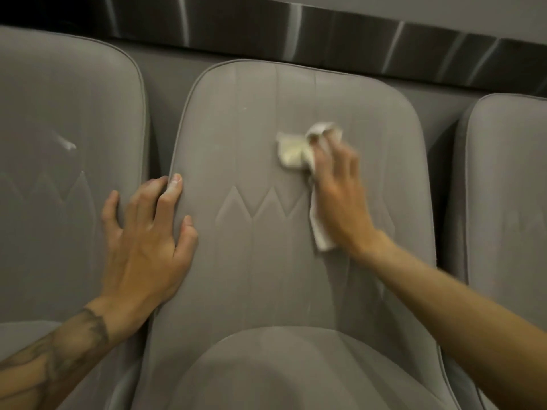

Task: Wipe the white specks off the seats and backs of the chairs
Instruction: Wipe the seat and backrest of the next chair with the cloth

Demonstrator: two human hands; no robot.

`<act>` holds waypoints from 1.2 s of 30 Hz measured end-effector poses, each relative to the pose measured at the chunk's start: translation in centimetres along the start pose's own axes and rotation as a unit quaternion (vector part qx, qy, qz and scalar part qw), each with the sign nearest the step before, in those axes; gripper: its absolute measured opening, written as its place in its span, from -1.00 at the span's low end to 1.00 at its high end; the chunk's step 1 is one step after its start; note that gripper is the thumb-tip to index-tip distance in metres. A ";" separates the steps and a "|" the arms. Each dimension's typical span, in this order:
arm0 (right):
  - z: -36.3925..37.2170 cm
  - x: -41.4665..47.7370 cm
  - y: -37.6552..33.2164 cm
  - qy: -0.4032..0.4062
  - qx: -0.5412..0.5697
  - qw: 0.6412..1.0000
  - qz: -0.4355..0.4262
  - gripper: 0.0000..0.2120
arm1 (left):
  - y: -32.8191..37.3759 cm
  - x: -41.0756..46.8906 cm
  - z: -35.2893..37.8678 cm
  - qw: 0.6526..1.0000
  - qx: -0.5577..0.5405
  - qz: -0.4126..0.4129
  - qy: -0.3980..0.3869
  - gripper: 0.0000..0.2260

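Three grey upholstered chairs stand side by side. The middle chair's back point(266, 255) fills the centre, and its seat point(284, 371) shows at the bottom. My right hand point(340, 190) holds a crumpled white cloth point(293, 152) against the upper right of that back; the hand is blurred. My left hand point(148, 232) rests on the back's left edge, its fingers curled over the piped rim. A tiny white speck point(244, 108) sits high on the middle back. The left chair's back point(68, 202) carries a larger white mark point(67, 143).
The right chair's back point(509, 202) shows at the right edge. Behind the chairs runs a grey wall point(444, 7) with a dark shiny band point(325, 34). Narrow dark gaps separate the chair backs.
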State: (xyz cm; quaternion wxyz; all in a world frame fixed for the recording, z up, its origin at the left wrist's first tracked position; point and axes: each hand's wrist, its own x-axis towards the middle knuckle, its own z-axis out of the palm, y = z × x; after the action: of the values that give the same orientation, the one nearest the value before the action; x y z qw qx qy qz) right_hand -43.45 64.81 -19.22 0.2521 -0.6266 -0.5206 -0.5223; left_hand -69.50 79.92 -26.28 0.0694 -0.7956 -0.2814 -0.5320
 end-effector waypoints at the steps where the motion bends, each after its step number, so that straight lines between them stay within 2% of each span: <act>1: 0.3 -3.5 -1.0 -0.040 0.021 0.998 -0.034 -0.60 | -0.1 0.0 0.0 1.000 -0.001 -0.001 -0.002 -0.47; 3: 0.1 -9.2 -2.9 -0.129 0.061 0.987 -0.071 -0.61 | 0.0 -0.1 0.0 1.000 -0.006 -0.003 -0.008 -0.47; 6: -0.4 -7.8 -2.5 -0.135 0.053 0.987 -0.069 -0.61 | 0.2 -0.1 -0.2 1.000 -0.004 -0.007 -0.005 -0.46; 8: -0.1 -1.8 -0.8 -0.066 -0.009 0.995 -0.078 -0.60 | 0.2 0.0 -0.1 1.000 0.000 -0.003 -0.001 -0.47; 9: 0.0 1.4 0.0 -0.028 -0.044 0.997 -0.059 -0.59 | 0.1 0.0 -0.1 1.000 0.000 -0.003 0.000 -0.47; 11: 0.1 5.8 0.9 0.040 -0.040 0.998 0.010 -0.58 | 0.0 0.0 -0.1 1.000 -0.004 -0.004 -0.001 -0.46; 12: 0.4 6.2 0.8 0.058 -0.032 0.997 0.038 -0.59 | 0.1 -0.1 -0.1 1.000 -0.005 -0.005 -0.003 -0.46; 14: 1.1 3.4 -0.6 0.060 -0.020 0.997 0.036 -0.60 | 0.1 -0.1 -0.2 1.000 -0.003 -0.004 -0.004 -0.47; 17: 1.6 -6.3 -2.6 -0.020 0.034 0.996 -0.083 -0.62 | 0.3 -0.1 -0.2 1.000 0.004 -0.004 -0.002 -0.47; 20: 0.5 -15.0 -3.8 -0.144 0.018 0.949 -0.279 -0.65 | 0.3 -0.2 -0.3 1.000 -0.004 -0.008 -0.005 -0.47; 21: 0.2 -15.6 -3.5 -0.182 0.011 0.936 -0.302 -0.65 | 0.3 -0.2 -0.3 1.000 -0.007 -0.008 -0.006 -0.47; 22: 0.2 -14.7 -3.2 -0.201 0.006 0.936 -0.290 -0.64 | 0.3 -0.1 -0.3 1.000 -0.007 -0.008 -0.005 -0.47; 23: 0.4 -13.0 -2.7 -0.177 0.017 0.955 -0.236 -0.62 | 0.3 0.0 -0.3 1.000 -0.005 -0.007 -0.004 -0.47; 24: 0.8 -10.6 -2.0 -0.138 0.030 0.971 -0.193 -0.59 | 0.3 0.0 -0.3 1.000 -0.002 -0.006 -0.002 -0.47; 26: 0.9 -5.1 -0.7 -0.061 -0.015 0.994 -0.084 -0.60 | 0.2 0.0 -0.1 1.000 0.000 -0.006 0.002 -0.47; 27: 0.9 -3.1 -0.3 -0.020 -0.015 0.999 -0.022 -0.60 | 0.2 0.0 -0.1 1.000 0.000 -0.007 0.003 -0.47; 28: 1.0 -2.2 0.0 0.024 -0.009 1.000 0.002 -0.59 | 0.1 -0.1 0.1 1.000 0.001 -0.006 0.004 -0.47; 30: 1.2 -3.7 -1.3 0.029 0.003 1.000 0.006 -0.59 | 0.0 -0.2 0.1 1.000 0.003 -0.005 0.004 -0.47; 34: 1.3 -10.9 -3.4 -0.058 0.030 0.994 -0.089 -0.61 | 0.2 -0.2 0.1 1.000 -0.002 -0.008 0.000 -0.47; 36: 0.9 -9.6 -2.3 -0.055 0.011 0.993 -0.106 -0.60 | 0.2 -0.1 -0.1 1.000 -0.001 -0.009 -0.005 -0.47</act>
State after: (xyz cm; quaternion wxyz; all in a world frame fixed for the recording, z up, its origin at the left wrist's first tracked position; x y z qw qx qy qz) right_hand -44.37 62.65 -28.87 0.1727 -0.5931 -0.6029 -0.5049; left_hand -69.51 79.68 -26.28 0.0622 -0.7958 -0.2882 -0.5289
